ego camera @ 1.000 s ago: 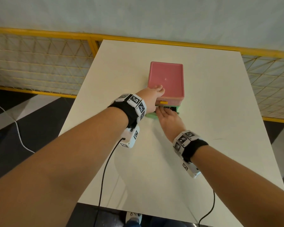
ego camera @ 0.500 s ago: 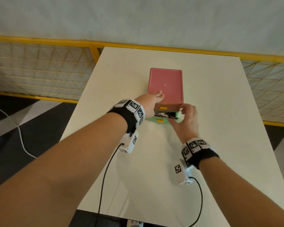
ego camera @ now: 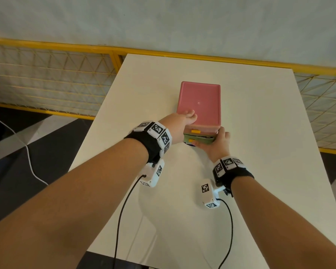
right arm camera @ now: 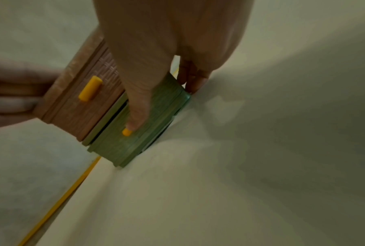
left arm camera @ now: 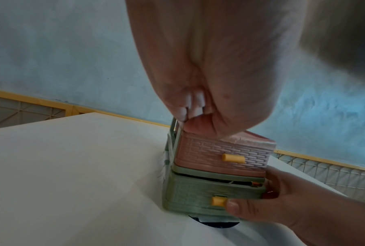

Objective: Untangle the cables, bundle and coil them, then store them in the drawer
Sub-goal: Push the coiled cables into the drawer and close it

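A small drawer unit [ego camera: 200, 101] with a pink top stands mid-table. Its pink upper drawer [left arm camera: 200, 156] is shut. The green lower drawer [left arm camera: 190, 194] stands a narrow gap out, and dark cables [left arm camera: 240, 182] show in that gap. My left hand [ego camera: 182, 121] grips the unit's near left top corner, thumb on the lid and fingers curled down the side. My right hand [ego camera: 217, 144] holds the green drawer [right arm camera: 124, 146]: the thumb presses its front beside the yellow handle [right arm camera: 126, 132] and the fingers wrap its right side.
The white table [ego camera: 260, 133] has bare surface on all sides of the unit. A dark flat thing [left arm camera: 213, 222] pokes out from under the unit's front. A yellow mesh fence [ego camera: 47, 80] runs behind and beside the table. Black sensor cables [ego camera: 122, 210] hang from both wrists.
My right hand came out of the open green drawer and took hold of its front right. The drawer has slid in until only a thin gap is left. The left hand stayed put.
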{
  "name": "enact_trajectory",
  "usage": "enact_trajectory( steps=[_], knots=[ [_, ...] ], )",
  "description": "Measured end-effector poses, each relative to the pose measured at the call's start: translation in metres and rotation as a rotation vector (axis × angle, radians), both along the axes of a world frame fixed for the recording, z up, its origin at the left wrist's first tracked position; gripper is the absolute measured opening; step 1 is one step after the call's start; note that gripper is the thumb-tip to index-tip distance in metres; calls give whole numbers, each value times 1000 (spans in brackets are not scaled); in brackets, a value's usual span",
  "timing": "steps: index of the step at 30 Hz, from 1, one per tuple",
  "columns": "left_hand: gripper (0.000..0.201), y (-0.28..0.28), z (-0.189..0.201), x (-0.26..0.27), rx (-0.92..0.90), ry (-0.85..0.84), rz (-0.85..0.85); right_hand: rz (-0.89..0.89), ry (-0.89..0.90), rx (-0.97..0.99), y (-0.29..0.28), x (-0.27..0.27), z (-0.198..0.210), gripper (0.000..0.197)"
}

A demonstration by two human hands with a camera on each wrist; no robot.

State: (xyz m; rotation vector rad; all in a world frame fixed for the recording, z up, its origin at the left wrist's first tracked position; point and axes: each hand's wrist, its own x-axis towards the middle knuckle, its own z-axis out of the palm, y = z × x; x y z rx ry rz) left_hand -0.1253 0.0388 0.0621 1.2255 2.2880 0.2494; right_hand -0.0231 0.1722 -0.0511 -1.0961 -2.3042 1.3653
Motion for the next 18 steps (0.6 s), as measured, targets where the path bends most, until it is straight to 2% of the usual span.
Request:
enact_trajectory(
  steps=[4,6,8,11,15,18],
  knots=[
    [83,1,1,0,-4,3,4,15,82,-5,7,17,-5,63],
    [83,0,1,0,-1,3,7,-2,124,-37,10,23,-9,65],
    [84,0,1,1,-4,-4,11,17,165,-87,12,26,-12,75],
    [85,1,1,1,-12,-3,16,76,157,-122,17,32,-10,79],
    [85,1,1,2,-20,7,9,113,78,-239,24,24,-4,67],
    [83,2,1,3,-28,21,-2,54,17,-396,23,6,-4,57]
  ],
)
